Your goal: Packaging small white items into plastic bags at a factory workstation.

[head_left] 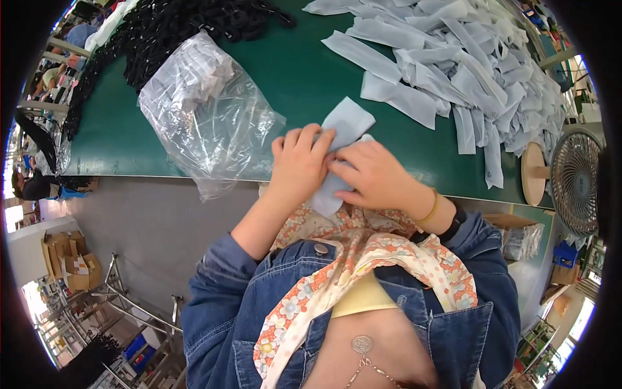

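Both hands grip 1 pale strip at the near edge of the green table — left hand fingers curled over its middle, right hand pinching it from the right. Clear bag lies just left. Pile of similar strips far right, black pieces far left — fan at right.

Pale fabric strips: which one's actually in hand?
The pale strip at the table's near edge, pinched between left hand and right hand; the others lie heaped far right, untouched.
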A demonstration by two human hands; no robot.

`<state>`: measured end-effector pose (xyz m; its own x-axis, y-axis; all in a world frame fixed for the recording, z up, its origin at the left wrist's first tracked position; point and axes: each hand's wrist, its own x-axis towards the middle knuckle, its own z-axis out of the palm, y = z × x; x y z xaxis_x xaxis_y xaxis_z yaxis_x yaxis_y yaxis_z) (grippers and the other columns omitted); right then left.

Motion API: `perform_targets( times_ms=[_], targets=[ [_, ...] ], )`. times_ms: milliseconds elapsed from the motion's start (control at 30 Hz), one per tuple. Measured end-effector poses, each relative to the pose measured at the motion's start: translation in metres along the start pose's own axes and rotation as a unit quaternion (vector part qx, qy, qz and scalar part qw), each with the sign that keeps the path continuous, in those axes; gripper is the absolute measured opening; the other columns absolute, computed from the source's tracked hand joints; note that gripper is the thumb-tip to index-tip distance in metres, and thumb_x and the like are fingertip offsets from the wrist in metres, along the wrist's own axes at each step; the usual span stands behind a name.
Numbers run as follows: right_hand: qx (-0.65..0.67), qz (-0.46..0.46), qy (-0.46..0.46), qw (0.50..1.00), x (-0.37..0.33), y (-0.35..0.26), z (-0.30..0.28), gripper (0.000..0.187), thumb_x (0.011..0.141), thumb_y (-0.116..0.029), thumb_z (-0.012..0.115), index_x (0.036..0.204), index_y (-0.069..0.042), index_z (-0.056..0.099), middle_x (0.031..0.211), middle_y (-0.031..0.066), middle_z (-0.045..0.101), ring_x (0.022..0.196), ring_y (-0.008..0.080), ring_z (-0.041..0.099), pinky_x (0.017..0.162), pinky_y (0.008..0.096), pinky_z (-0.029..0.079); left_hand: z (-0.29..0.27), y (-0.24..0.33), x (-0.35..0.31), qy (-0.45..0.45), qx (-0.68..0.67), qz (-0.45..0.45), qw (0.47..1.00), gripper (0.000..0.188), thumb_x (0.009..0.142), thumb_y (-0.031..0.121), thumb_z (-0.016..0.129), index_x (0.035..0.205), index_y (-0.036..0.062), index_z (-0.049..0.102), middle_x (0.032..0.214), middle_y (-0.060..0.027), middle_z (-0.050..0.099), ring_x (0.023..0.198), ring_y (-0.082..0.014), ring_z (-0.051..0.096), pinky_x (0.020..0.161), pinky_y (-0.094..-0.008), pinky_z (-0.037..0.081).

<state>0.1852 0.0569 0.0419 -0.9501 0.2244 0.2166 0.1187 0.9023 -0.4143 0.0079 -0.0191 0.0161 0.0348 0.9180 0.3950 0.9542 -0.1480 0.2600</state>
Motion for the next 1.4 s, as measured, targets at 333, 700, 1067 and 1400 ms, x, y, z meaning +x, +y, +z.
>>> perform_targets(
  times_ms=[333, 700, 1067, 1400],
  targets=[
    [-0.126, 0.073, 0.073, 0.987, -0.057, 0.041, -0.026, 0.036, 0.071, -0.009, 0.063, 0.107, -0.004, 0.059, 0.103, 0.0104, 0.057, 0.095, 0.0288, 0.056, 0.082, 0.039, 0.044, -0.008, -0.002, 0.024, -0.144, -0.048, -0.126, 0.98, 0.04, 0.082, 0.026, 0.063, 0.114, 0.0039, 0.055, 0.109, -0.0132, 0.057, 0.092, -0.0346, 0.058, 0.076, -0.0475, 0.046],
    [0.12, 0.321, 0.207, 0.916, -0.006, 0.019, 0.008, 0.032, 0.077, -0.008, 0.062, 0.108, 0.001, 0.059, 0.091, 0.0127, 0.059, 0.072, 0.0255, 0.061, 0.065, 0.0323, 0.049, -0.005, 0.023, 0.042, -0.247, -0.229, -0.259, 0.905, 0.051, 0.08, 0.023, 0.064, 0.119, -0.005, 0.047, 0.1, -0.0278, 0.058, 0.093, -0.0414, 0.059, 0.079, -0.0465, 0.048],
    [0.03, 0.195, 0.237, 0.951, -0.016, 0.049, -0.008, 0.03, 0.073, -0.003, 0.06, 0.103, 0.002, 0.059, 0.089, 0.0149, 0.059, 0.082, 0.0311, 0.06, 0.073, 0.0353, 0.05, 0.004, 0.047, 0.025, -0.148, -0.224, -0.17, 0.948, 0.074, 0.079, 0.015, 0.063, 0.141, 0.0019, 0.026, 0.124, -0.0242, 0.024, 0.093, -0.0402, 0.052, 0.083, -0.0403, 0.047],
    [0.047, 0.263, 0.09, 0.959, -0.021, 0.04, -0.002, 0.025, 0.078, -0.016, 0.057, 0.096, 0.002, 0.059, 0.08, 0.0174, 0.057, 0.077, 0.0342, 0.058, 0.068, 0.0411, 0.048, 0.015, 0.043, 0.021, -0.06, -0.203, -0.112, 0.971, 0.065, 0.073, 0.015, 0.066, 0.133, 0.0065, 0.041, 0.117, -0.0251, 0.033, 0.086, -0.0401, 0.054, 0.078, -0.043, 0.049]
  ],
)
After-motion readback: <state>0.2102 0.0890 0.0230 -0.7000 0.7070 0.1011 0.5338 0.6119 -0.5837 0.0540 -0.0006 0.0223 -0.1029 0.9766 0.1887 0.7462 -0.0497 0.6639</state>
